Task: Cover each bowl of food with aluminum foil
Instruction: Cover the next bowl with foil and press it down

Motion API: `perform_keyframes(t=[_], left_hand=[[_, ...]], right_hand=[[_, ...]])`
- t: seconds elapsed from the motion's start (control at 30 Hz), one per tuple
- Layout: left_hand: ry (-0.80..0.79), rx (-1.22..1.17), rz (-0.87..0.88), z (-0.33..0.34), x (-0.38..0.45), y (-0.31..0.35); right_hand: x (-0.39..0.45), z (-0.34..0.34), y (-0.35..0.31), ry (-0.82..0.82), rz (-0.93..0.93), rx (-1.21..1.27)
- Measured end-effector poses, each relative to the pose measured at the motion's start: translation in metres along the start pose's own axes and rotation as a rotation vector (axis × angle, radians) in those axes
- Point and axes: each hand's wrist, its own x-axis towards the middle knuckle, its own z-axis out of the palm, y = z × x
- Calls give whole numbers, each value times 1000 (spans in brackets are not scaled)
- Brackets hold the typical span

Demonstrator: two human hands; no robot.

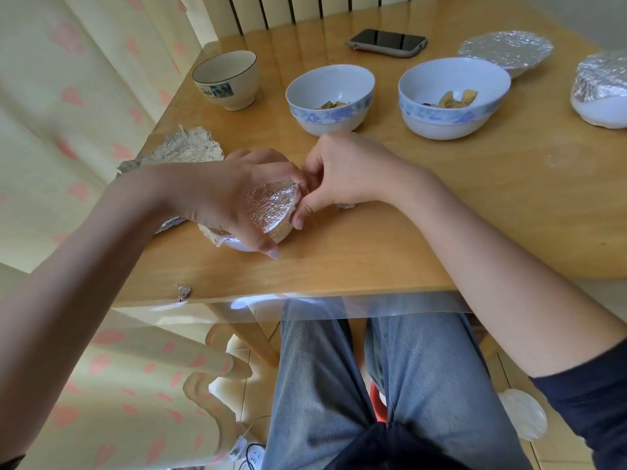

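On the surface point(441, 205), the foil-wrapped bowl point(271, 215) sits near the front edge, between both hands. Behind it two open bowls point(330, 100) point(453, 98) hold food; a cup point(225, 79) stands to their left, two covered bowls point(507, 50) point(600, 89) to the right, and a phone point(386, 42) behind. Loose foil point(179, 150) lies at the left edge.

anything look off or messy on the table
A small crumpled foil scrap sits loose at the table's near edge, and a torn, wrinkled foil sheet lies beside the left hand. No food looks spilled.
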Motion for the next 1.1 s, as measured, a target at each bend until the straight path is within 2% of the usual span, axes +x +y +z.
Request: perform_keyframes(t=[0.1, 0.2, 0.37, 0.5, 0.6, 0.7, 0.93, 1.1], left_hand=[[-11, -4, -8, -1, -1, 0], [0, -12, -7, 1, 0, -1], [33, -17, -35, 4, 0, 0], [111, -35, -144, 7, 1, 7], [169, -63, -205, 9, 1, 13], [113, -73, -240, 8, -3, 15], [6, 6, -83, 2, -10, -4], [28, -55, 0, 7, -1, -10]], right_hand=[[-4, 3, 7, -33, -47, 169], [-4, 5, 10, 17, -47, 272], [-6, 5, 7, 148, -22, 82], [-24, 10, 10, 244, -4, 16], [-37, 16, 9, 230, 23, 47], [-45, 21, 5, 198, 27, 56], [-43, 24, -9, 215, 25, -27], [-36, 21, -8, 174, 4, 47]])
